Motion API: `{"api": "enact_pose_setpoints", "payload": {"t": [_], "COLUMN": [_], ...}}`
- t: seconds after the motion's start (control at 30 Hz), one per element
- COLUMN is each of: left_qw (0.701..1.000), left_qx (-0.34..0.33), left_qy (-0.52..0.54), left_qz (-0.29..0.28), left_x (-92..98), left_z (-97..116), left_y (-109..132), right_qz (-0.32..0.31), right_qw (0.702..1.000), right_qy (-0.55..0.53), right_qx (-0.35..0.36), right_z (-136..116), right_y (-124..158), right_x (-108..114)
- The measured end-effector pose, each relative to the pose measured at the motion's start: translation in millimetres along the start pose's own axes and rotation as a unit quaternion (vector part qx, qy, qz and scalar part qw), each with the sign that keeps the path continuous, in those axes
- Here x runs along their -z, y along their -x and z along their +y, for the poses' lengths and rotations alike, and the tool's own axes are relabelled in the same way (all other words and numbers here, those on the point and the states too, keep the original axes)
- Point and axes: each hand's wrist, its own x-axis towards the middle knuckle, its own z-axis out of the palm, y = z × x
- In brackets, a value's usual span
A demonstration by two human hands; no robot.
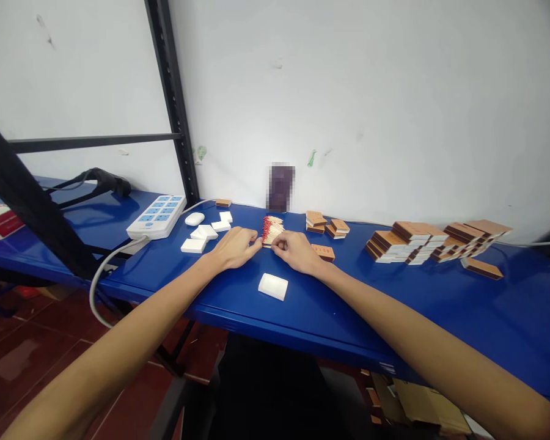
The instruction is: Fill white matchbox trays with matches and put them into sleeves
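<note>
A heap of red-tipped matchsticks [272, 227] lies on the blue table, with the red heads mostly toward the left. My left hand [239, 247] is closed at the near left of the heap, thumb and forefinger meeting at the match heads. From the other side my right hand [294, 249] pinches at the near right of the matchsticks; how many it has hold of is hidden by the fingers. An empty white matchbox tray [274, 286] sits just in front of my hands. An orange matchbox [323, 252] lies partly behind my right hand.
Several white trays [194, 245] and a white mouse-shaped object [194, 219] lie at left, beside a power strip [158, 216] with its cable. Small matchbox stacks [316, 219] stand behind my right hand, larger stacks [415, 234] farther right. A black shelf post [173, 91] rises at left.
</note>
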Motion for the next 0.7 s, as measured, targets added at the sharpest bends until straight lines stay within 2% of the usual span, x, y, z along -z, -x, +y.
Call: {"api": "enact_pose_setpoints", "payload": {"t": [0.23, 0.4, 0.57, 0.7], "left_qw": [0.999, 0.994, 0.989, 0.986], "left_qx": [-0.025, -0.103, -0.135, -0.161], "left_qy": [0.040, -0.002, -0.051, -0.029], "left_qz": [0.015, 0.040, 0.022, -0.016], "left_x": [-3.4, 0.6, 1.0, 0.1], "left_z": [-3.6, -6.8, -16.6, -27.9], "left_y": [0.6, -3.5, -13.1, -17.6], "right_qz": [0.013, 0.012, 0.008, 0.008], "right_qw": [1.000, 1.000, 0.999, 0.998], "right_qy": [-0.014, -0.010, -0.038, -0.052], "right_qx": [-0.018, -0.015, -0.016, -0.021], "right_z": [0.0, -0.6, 0.7, -0.5], "right_y": [-0.1, 0.9, 0.0, -0.3], "right_x": [-2.0, -2.7, -4.4, -4.9]}}
